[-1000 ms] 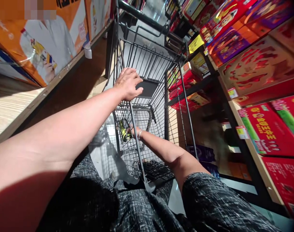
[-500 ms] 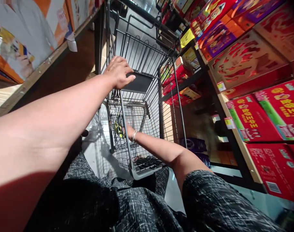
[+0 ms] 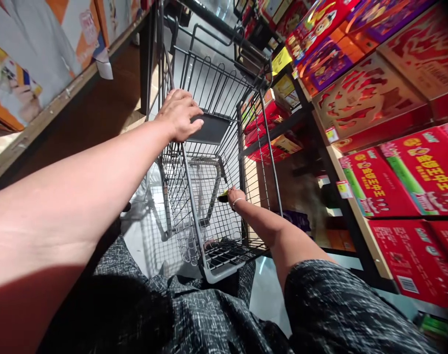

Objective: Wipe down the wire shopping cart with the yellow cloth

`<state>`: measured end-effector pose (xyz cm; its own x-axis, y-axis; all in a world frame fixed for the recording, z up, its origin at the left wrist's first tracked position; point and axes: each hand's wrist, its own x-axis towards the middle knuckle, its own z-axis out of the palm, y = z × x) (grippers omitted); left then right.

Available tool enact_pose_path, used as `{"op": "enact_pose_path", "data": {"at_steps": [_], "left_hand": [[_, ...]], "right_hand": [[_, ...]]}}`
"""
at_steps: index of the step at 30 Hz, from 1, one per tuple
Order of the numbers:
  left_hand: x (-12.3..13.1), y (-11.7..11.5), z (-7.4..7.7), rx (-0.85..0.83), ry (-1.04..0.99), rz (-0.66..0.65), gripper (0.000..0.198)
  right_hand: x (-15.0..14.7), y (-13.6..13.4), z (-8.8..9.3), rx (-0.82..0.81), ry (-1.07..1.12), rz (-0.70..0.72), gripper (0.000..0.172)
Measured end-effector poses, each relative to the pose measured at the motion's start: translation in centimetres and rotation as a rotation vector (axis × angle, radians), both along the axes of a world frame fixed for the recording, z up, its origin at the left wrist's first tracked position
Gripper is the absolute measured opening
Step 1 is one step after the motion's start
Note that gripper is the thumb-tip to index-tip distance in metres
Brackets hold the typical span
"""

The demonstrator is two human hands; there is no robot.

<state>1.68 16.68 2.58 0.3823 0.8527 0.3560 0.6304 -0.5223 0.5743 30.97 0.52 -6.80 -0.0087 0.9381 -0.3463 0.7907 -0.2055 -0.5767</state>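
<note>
A black wire shopping cart [image 3: 194, 196] stands in front of me, its basket facing up toward my body. My left hand [image 3: 180, 115] is closed over the cart's left top rail, thumb pointing into the basket. Down inside the basket, toward its right wall, my right hand [image 3: 236, 195] grips a small black and yellow-green item [image 3: 223, 196]; its kind is not clear, and part of it is hidden by the fingers. A silver bracelet [image 3: 239, 200] circles the right wrist. The item is close to the wire mesh.
On the right, shelves hold red boxes [image 3: 397, 260] and purple-orange packs [image 3: 325, 61]. Large white and orange cartons [image 3: 58, 39] line a wooden shelf edge [image 3: 62, 98] at the left. A dark flat panel [image 3: 209, 129] crosses the cart's far part.
My right hand has moved right across the basket, from near the left side toward the right wall, carrying the black and yellow-green item. My left hand stays on the rail.
</note>
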Motion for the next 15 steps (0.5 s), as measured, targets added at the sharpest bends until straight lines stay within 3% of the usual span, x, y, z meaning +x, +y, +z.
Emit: {"op": "enact_pose_path", "data": {"at_steps": [2, 5, 8, 10, 12, 15], "left_hand": [[-0.3, -0.3, 0.3, 0.026, -0.005, -0.005, 0.068], [-0.8, -1.1, 1.2, 0.051, 0.048, -0.022, 0.06], [-0.9, -3.1, 2.4, 0.078, 0.105, -0.021, 0.059], [-0.5, -5.1, 2.9, 0.097, 0.123, -0.048, 0.06], [0.1, -7.5, 2.9, 0.108, 0.152, -0.123, 0.063], [1.1, -10.5, 2.0, 0.115, 0.205, -0.206, 0.063]], "right_hand": [[0.7, 1.3, 2.0, -0.058, -0.285, -0.048, 0.033], [1.3, 4.0, 6.6, -0.071, -0.583, -0.095, 0.034], [2.3, 6.7, 11.6, 0.099, -0.906, -0.051, 0.039], [2.9, 7.5, 13.3, 0.248, -1.117, 0.017, 0.044], [3.0, 7.1, 12.8, 0.275, -1.211, 0.088, 0.048], [1.9, 4.8, 8.9, 0.001, -1.172, 0.293, 0.05]]}}
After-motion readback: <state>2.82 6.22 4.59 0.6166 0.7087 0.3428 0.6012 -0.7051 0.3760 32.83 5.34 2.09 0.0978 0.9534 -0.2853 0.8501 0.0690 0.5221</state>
